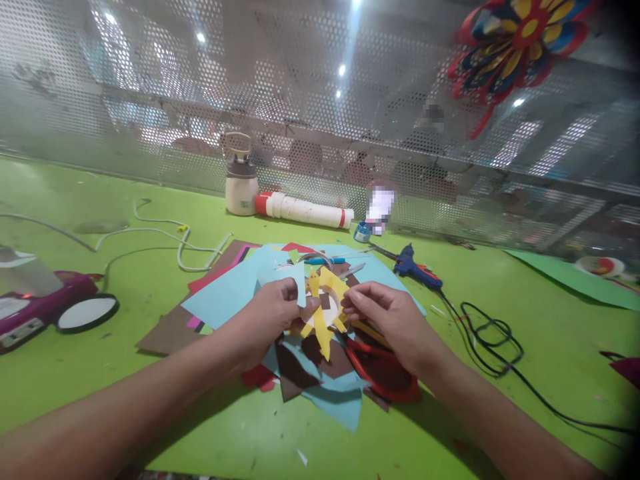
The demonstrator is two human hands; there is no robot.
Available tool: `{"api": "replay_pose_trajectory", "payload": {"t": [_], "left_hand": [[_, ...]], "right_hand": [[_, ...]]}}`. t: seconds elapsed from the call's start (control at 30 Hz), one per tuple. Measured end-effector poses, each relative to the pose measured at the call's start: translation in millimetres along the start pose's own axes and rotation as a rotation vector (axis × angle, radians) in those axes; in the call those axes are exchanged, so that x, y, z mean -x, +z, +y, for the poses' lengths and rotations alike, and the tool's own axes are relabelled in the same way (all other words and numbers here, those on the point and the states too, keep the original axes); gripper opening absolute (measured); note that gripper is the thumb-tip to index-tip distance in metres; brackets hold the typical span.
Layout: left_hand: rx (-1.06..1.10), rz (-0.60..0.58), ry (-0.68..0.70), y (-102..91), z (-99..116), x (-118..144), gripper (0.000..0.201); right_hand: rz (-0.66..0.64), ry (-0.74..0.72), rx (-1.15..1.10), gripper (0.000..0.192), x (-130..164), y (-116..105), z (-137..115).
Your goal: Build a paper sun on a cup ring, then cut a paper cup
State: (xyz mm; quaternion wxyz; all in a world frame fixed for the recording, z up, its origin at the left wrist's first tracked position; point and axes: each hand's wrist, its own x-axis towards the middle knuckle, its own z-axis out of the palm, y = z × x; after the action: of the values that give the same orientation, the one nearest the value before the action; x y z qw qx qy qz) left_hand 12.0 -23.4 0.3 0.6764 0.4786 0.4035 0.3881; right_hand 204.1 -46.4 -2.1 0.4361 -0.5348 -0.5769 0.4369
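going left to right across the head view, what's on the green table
purple device → white cable → left hand → yellow paper cutout → right hand → blue glue gun → black cord → green sheet

A pile of paper sheets (pixel 235 287) lies mid-tabletop (pixel 125 200). Scissors (pixel 383 373) rest on its right edge. A glue gun (pixel 415 268) lies behind and right, with a jar (pixel 241 177) and a lying tube (pixel 305 209) at the back.

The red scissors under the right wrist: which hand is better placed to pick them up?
Probably the right hand: the red scissors lie just beneath its wrist, while the left hand grips the yellow cutout.
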Motion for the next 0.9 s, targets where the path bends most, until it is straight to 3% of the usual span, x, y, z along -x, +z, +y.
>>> {"api": "replay_pose_trajectory", "payload": {"t": [0.17, 0.3, 0.43, 0.57, 0.73, 0.9], "left_hand": [[-0.004, 0.061, 0.058, -1.8, 2.0, -1.1, 0.019], [0.131, -0.002, 0.084, -4.1, 8.7, 2.5, 0.019], [0.248, -0.119, 0.18, -9.9, 19.0, 5.3, 0.032], [0.321, 0.0, 0.283, -17.0, 28.9, 3.4, 0.04], [0.316, 0.136, 0.32, -24.0, 36.9, -0.8, 0.027], [0.229, 0.277, 0.271, -24.9, 27.8, -6.9, 0.029]], "right_hand": [[-0.067, -0.026, 0.144, 0.024, -5.6, -4.1, 5.4], [-0.13, -0.119, 0.277, 0.015, 4.5, 2.0, -1.2], [-0.247, -0.395, 0.542, 0.024, 17.7, 13.6, -8.1], [-0.404, -0.608, 0.853, 0.035, 27.7, 30.2, -5.7], [-0.524, -0.66, 1.02, 0.048, 36.3, 48.3, -0.6], [-0.529, -0.68, 1.023, 0.036, 37.0, 54.2, -9.7]]}}
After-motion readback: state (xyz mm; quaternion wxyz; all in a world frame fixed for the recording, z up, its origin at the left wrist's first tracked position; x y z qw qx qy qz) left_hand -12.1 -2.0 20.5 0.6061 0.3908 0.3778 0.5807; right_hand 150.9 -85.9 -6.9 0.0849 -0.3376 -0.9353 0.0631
